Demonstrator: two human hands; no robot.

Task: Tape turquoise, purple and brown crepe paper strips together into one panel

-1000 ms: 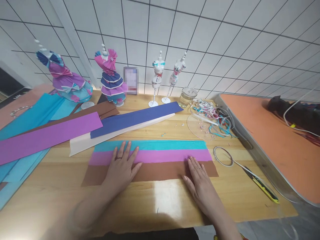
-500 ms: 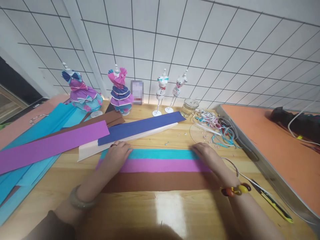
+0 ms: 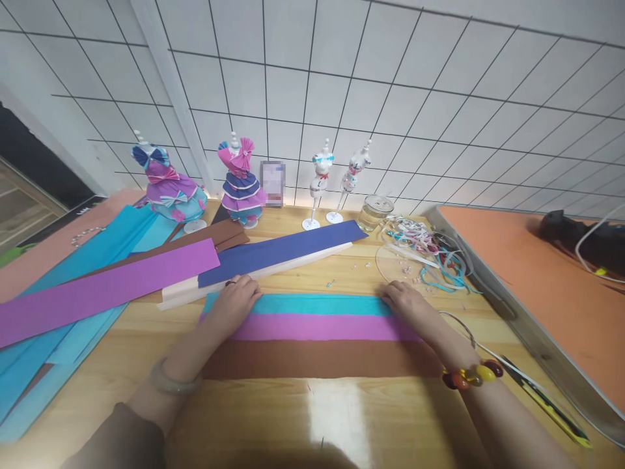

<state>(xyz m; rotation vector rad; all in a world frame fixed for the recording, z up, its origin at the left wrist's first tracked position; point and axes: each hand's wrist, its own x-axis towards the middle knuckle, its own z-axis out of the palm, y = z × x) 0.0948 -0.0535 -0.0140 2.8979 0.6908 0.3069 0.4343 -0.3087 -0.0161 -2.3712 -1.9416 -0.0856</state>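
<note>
Three overlapping crepe paper strips lie across the wooden table (image 3: 342, 417): turquoise (image 3: 317, 303) farthest, pink (image 3: 317, 327) in the middle, brown (image 3: 317, 358) nearest me. My left hand (image 3: 237, 299) rests on the left end of the stack, fingers curled over the turquoise strip's far edge. My right hand (image 3: 407, 303) is at the right end, fingers curled over the same far edge. A ring shows on the left hand, a beaded bracelet on the right wrist.
Long purple (image 3: 97, 290), navy (image 3: 283, 251) and cream (image 3: 180, 293) strips lie to the left and behind. Two dressed mannequins (image 3: 168, 192), two bare ones (image 3: 318, 185) and a glass jar (image 3: 374, 212) stand by the wall. Ribbon scraps (image 3: 420, 254), a utility knife (image 3: 541, 397) and an orange board (image 3: 537, 280) are on the right.
Both hands went from lying flat on the brown and pink strips to the far edge of the turquoise strip, fingers now curled. My head leaned forward.
</note>
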